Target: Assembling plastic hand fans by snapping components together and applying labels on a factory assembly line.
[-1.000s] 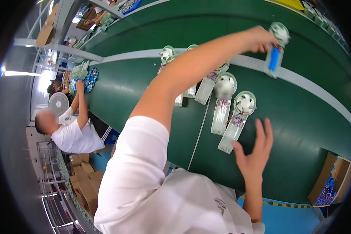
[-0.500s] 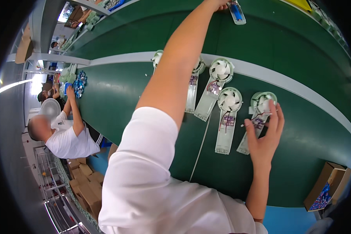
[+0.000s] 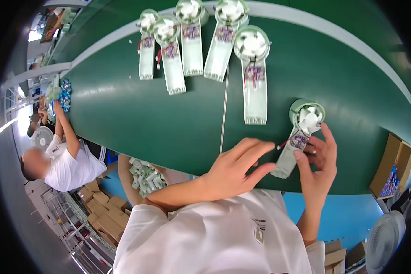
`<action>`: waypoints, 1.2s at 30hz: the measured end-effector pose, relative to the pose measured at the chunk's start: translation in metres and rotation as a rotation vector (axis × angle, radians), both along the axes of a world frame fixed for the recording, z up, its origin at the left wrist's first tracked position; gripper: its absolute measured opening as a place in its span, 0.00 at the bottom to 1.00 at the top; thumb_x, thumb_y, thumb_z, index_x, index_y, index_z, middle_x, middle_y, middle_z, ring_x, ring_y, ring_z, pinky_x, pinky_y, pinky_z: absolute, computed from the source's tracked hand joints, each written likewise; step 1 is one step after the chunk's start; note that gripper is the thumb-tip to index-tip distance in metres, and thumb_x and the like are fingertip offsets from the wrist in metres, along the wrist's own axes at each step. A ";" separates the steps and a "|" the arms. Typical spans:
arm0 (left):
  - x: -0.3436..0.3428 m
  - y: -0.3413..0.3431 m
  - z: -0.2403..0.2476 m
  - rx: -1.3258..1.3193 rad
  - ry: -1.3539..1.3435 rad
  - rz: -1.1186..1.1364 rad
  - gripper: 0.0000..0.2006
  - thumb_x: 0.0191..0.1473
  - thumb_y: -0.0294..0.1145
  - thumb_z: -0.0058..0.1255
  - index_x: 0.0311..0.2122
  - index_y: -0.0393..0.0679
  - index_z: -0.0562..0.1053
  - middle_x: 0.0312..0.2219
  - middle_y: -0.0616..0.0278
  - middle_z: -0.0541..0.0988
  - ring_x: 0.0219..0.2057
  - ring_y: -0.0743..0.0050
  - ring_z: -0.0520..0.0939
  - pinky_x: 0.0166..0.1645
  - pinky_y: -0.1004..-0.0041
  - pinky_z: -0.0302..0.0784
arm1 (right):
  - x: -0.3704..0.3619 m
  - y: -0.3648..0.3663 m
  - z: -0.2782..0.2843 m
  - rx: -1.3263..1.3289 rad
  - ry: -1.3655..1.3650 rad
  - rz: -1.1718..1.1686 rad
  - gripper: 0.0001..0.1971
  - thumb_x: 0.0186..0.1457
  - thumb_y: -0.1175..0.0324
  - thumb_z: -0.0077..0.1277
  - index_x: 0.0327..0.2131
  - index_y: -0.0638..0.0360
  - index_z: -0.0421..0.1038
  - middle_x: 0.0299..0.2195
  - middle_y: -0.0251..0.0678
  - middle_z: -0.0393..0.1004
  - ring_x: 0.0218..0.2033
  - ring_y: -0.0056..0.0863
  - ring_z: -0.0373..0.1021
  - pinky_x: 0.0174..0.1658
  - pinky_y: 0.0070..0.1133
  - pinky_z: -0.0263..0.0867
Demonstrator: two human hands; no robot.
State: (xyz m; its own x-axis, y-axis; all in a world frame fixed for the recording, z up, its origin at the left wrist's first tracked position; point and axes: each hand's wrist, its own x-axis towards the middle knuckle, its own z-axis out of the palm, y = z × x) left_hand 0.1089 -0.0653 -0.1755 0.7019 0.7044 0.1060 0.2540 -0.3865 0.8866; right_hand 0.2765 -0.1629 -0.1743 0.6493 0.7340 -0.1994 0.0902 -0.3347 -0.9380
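Right hand (image 3: 318,160) pinches the pale-green fan half-shell (image 3: 300,137) at its circuit board, steadying it; left hand (image 3: 236,165), fingers loosely spread, empty, braces the handle end.

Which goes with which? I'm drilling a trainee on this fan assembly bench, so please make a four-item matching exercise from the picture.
Things:
1. right hand
2. left hand
3. cardboard box
4. row of five fan halves

Places or states:
A. at the belt's right edge, holding blue items
B. fingers on the circuit board of the nearest fan half
C. lying untouched further up the green belt
D. spread open beside the fan half's handle

Pairs: 1-B, 2-D, 3-A, 4-C
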 end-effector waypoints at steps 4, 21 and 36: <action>0.009 -0.018 -0.017 -0.126 0.006 0.077 0.24 0.48 0.25 0.62 0.52 0.41 0.70 0.39 0.57 0.77 0.19 0.79 0.75 0.20 0.78 0.69 | -0.009 -0.023 0.009 -0.097 -0.281 -0.084 0.18 0.53 0.76 0.57 0.49 0.61 0.70 0.37 0.31 0.73 0.33 0.15 0.69 0.32 0.13 0.64; 0.023 -0.016 -0.028 -0.025 -0.157 0.046 0.19 0.51 0.21 0.55 0.49 0.36 0.67 0.29 0.56 0.78 0.27 0.65 0.81 0.30 0.70 0.77 | -0.017 -0.021 0.012 -0.148 0.164 -0.014 0.08 0.58 0.69 0.55 0.35 0.64 0.76 0.23 0.24 0.71 0.19 0.08 0.59 0.22 0.10 0.53; 0.030 -0.015 -0.040 0.436 -0.291 -0.042 0.20 0.47 0.20 0.59 0.48 0.36 0.72 0.26 0.63 0.79 0.17 0.77 0.73 0.20 0.77 0.71 | 0.017 -0.017 -0.009 -0.118 0.571 -0.018 0.09 0.55 0.69 0.57 0.34 0.66 0.76 0.21 0.27 0.70 0.15 0.08 0.53 0.17 0.11 0.44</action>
